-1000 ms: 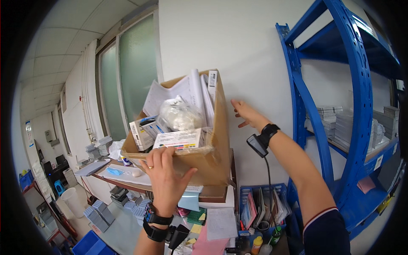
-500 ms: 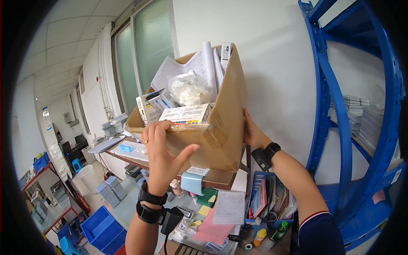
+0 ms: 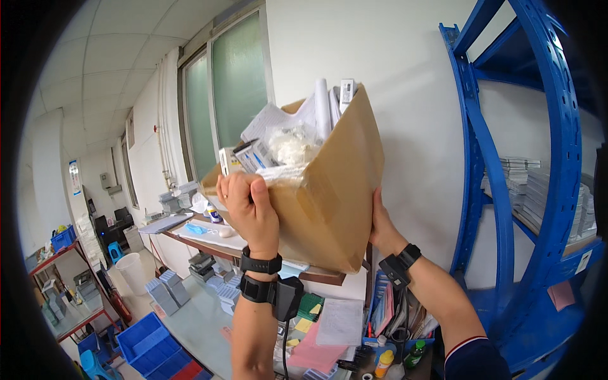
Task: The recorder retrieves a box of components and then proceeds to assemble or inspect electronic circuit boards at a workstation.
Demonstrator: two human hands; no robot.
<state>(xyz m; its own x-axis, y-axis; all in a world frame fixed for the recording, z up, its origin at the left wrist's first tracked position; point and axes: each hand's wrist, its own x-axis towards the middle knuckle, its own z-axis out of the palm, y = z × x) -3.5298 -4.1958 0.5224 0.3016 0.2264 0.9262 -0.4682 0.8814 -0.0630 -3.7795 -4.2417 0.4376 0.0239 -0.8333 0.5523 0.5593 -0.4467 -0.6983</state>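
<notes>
An open cardboard box (image 3: 339, 196) is tilted above the desk, between my two hands. My left hand (image 3: 249, 212) is closed over its near rim, fingers hooked over the edge and thumb raised. Against the lower right side my right hand (image 3: 384, 223) presses with its palm, most fingers hidden behind the cardboard. In the box are a clear plastic bag of white things (image 3: 292, 145), small printed cartons (image 3: 253, 154), a paper roll (image 3: 322, 113) and loose sheets (image 3: 269, 120). Whether its base touches the brown shelf (image 3: 316, 275) behind cannot be made out.
Blue metal racking (image 3: 465, 158) rises at the right. Below lie a pink sheet (image 3: 316, 348), white paper (image 3: 340, 321), a yellow-orange bottle (image 3: 384, 363) and a file holder (image 3: 386, 304). A face mask (image 3: 197, 228) lies on the shelf; blue bins (image 3: 155, 345) stand lower left.
The box has shifted right and slightly down in view, and more of its right side shows. My left hand has moved right with it; its thumb has swung from spread to upright.
</notes>
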